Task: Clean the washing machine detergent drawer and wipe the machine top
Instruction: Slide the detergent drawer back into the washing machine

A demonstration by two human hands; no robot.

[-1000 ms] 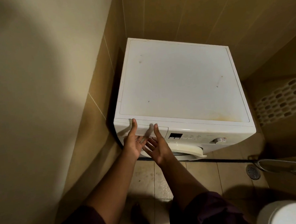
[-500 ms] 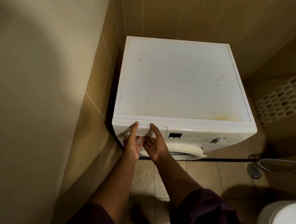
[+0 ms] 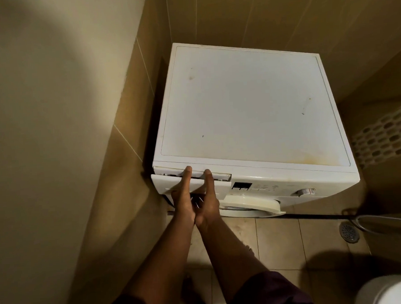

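Dark purple sleeves (image 3: 267, 292) cover both upper arms at the bottom of the view, and the two bare forearms reach forward and up, almost parallel, over the beige floor tiles (image 3: 278, 243). The left hand (image 3: 182, 199) and the right hand (image 3: 208, 200) sit close together, wrists nearly touching, at the front left corner of the white front-loading washing machine (image 3: 289, 179). Each hand has its thumb laid on the upper edge of the white plastic detergent drawer (image 3: 191, 181), while the other fingers curl under the drawer front, so both hands grip it; the fingers below are partly hidden.

One second ago the hands were held open in front of the closed panel. Now the drawer stands slightly pulled out from the machine, with a dark gap showing along its top.

Farther back, the flat white machine top (image 3: 250, 107) carries a few small dark marks and a yellowish stain near its front right corner. Behind it rise the tan wall tiles (image 3: 257, 16).
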